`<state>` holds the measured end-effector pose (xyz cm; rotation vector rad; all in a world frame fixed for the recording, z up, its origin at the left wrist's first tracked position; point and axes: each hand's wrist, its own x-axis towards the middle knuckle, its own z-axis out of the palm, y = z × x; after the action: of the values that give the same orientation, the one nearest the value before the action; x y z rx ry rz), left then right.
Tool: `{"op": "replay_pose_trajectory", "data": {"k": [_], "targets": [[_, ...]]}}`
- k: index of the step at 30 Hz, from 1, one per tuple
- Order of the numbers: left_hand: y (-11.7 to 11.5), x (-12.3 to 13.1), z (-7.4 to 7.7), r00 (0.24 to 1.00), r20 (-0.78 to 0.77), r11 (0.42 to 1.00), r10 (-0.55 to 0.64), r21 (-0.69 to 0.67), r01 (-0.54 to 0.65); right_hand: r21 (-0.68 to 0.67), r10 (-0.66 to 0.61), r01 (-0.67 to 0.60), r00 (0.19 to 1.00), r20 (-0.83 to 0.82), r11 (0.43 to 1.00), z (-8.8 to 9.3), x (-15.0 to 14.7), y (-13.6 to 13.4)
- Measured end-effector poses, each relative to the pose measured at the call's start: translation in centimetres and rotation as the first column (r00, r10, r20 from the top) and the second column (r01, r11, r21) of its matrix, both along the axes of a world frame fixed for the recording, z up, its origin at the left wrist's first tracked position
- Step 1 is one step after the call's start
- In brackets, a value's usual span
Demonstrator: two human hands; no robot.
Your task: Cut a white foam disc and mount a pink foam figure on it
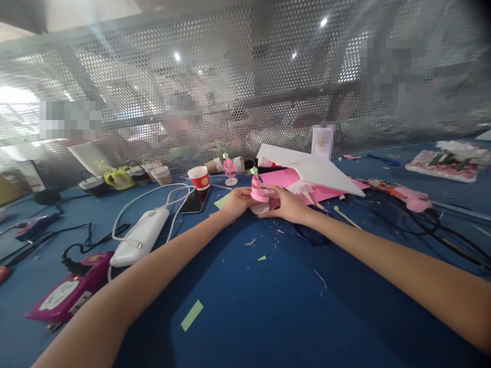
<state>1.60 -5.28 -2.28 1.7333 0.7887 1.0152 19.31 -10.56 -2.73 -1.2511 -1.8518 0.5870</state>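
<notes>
Between my two hands stands a small pink paper spiral model with a green top and a round pale base. My left hand is closed at its left side, fingers against it. From the right, my right hand curls round the lower part, with thumb near the base and fingers behind. Parts of the model and some fingertips are hidden. A similar pink spiral model with a green top stands just behind, to the left. Pink paper lies behind my right hand.
Left are a red paper cup, a black phone, a white power bank with cable, and a purple power strip. A white board lies behind. A glue gun is right. Green paper strip lies in front.
</notes>
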Motion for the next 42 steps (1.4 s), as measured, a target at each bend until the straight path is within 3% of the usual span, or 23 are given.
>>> {"op": "replay_pose_trajectory", "data": {"k": [18, 23, 33, 42], "targets": [[0.44, -0.09, -0.24, 0.998, -0.066, 0.998, -0.008, 0.056, 0.012, -0.045, 0.055, -0.059, 0.995, -0.080, 0.997, -0.50, -0.02, 0.37], [0.34, -0.08, -0.13, 0.999, -0.051, 0.994, -0.015, 0.105, 0.021, -0.058, 0.122, -0.131, 0.982, -0.141, 0.990, -0.72, 0.02, 0.49], [0.48, -0.17, -0.24, 0.995, -0.100, 0.992, 0.018, 0.127, -0.005, 0.025, -0.003, 0.002, 1.000, 0.021, 1.000, 0.17, -0.21, -0.27], [0.49, -0.11, -0.28, 0.995, -0.086, 0.993, 0.043, 0.110, -0.033, 0.050, -0.018, 0.015, 0.998, 0.058, 0.999, -0.05, -0.21, -0.16]]}}
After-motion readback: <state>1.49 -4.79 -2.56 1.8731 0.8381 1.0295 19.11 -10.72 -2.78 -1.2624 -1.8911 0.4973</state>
